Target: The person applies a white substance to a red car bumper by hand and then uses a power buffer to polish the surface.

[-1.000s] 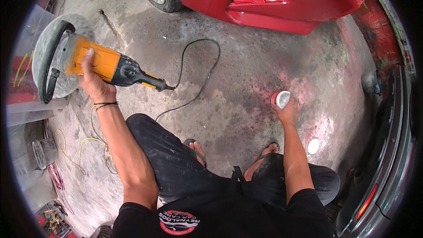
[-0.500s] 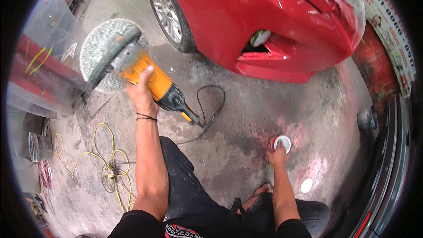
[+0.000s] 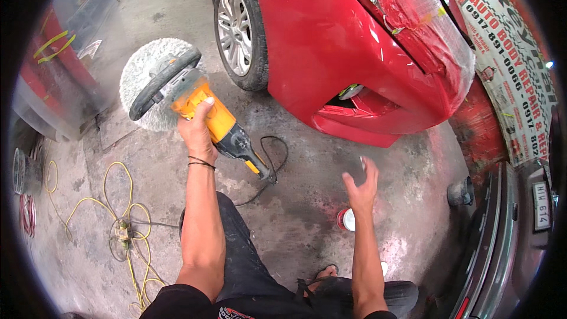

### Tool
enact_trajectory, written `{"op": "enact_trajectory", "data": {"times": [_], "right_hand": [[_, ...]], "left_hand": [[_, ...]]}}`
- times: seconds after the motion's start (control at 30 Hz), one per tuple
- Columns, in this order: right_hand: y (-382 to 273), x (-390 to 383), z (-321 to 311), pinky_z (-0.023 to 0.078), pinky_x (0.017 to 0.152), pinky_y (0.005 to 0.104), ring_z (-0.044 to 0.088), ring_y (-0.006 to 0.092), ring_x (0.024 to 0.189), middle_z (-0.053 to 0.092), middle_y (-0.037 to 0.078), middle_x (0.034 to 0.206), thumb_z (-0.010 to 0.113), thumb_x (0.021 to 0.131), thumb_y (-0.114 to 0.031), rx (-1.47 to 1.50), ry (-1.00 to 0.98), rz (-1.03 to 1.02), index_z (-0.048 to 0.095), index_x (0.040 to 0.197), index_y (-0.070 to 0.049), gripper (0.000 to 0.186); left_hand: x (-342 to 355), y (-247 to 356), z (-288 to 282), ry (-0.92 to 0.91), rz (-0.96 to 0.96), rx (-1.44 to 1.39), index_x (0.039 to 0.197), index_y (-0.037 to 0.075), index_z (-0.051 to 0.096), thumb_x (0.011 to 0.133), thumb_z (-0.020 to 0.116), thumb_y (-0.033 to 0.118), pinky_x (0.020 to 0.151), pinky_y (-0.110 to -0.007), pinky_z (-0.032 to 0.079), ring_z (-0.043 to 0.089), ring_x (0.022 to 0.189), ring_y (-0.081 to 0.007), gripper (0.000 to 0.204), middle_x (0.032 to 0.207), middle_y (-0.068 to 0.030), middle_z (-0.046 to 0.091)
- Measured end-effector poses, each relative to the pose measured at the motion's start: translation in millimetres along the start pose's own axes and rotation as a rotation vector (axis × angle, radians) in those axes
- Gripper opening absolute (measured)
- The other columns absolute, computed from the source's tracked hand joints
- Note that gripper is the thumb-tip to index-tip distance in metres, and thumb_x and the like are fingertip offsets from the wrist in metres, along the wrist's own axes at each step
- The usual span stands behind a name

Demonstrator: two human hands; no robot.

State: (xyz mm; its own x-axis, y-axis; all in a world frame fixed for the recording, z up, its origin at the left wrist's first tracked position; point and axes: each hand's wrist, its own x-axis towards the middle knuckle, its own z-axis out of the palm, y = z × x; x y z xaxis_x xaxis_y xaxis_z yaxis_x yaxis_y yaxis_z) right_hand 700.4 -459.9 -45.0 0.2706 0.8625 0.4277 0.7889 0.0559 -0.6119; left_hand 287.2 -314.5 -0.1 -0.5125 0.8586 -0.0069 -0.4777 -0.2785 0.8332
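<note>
My left hand (image 3: 196, 134) is wrapped round the yellow body of a polisher (image 3: 220, 121), held up off the floor. Its round, shaggy white wool pad (image 3: 137, 77) tilts toward the upper left, and a black cord trails from the handle. My right hand (image 3: 361, 190) is raised with thumb and fingers apart; something pale shows at its fingertips, too small to make out. Below that hand, a small red-and-white tin (image 3: 347, 220) stands on the floor, partly hidden by my wrist. Ahead is the front corner of a red car (image 3: 331, 41).
A yellow extension cord (image 3: 106, 201) lies looped on the floor at left. Plastic-covered red panels (image 3: 65, 82) stand at far left. A dark bucket (image 3: 459, 192) sits at right, near a dark car (image 3: 496, 242). A printed banner (image 3: 511, 77) hangs behind. Plastic film covers part of the red car.
My right hand has left the tin and moved up toward the red car, its fingers now spread. The left hand keeps its hold on the polisher. The whole view has shifted.
</note>
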Motion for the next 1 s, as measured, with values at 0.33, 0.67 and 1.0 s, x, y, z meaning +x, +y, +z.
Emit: {"op": "enact_trajectory", "data": {"times": [0.33,0.67,1.0], "right_hand": [[-240,190,26,0.027,0.126,0.0673,0.044,0.0333,0.154,0.052,0.01,0.164,0.079,0.092,-0.046,-0.632,0.083,-0.954,0.062,0.153,-0.017,0.07],[-206,199,75,0.011,0.133,0.0746,0.027,0.0325,0.168,0.039,0.011,0.178,0.077,0.094,-0.052,-1.111,-0.444,-0.925,0.056,0.162,-0.019,0.079],[-249,273,17,0.01,0.133,0.0739,0.023,0.0329,0.169,0.036,0.012,0.179,0.078,0.094,-0.05,-1.06,0.081,-0.998,0.055,0.164,-0.018,0.08]], "left_hand": [[1,13,-8,0.054,0.013,-0.038,0.135,0.001,0.064,0.087,0.087,0.019,0.095,-0.037,0.058,0.072,0.105,-0.0209,0.056,0.119,-0.0072,0.073],[5,26,-22,0.037,0.033,0.004,0.136,0.0,0.063,0.088,0.087,0.018,0.097,-0.037,0.058,0.073,0.107,-0.0213,0.057,0.12,-0.0078,0.074],[8,26,-19,0.049,-0.004,-0.006,0.133,0.0,0.065,0.087,0.087,0.015,0.095,-0.037,0.059,0.073,0.104,-0.0203,0.053,0.118,-0.0073,0.075]]}}
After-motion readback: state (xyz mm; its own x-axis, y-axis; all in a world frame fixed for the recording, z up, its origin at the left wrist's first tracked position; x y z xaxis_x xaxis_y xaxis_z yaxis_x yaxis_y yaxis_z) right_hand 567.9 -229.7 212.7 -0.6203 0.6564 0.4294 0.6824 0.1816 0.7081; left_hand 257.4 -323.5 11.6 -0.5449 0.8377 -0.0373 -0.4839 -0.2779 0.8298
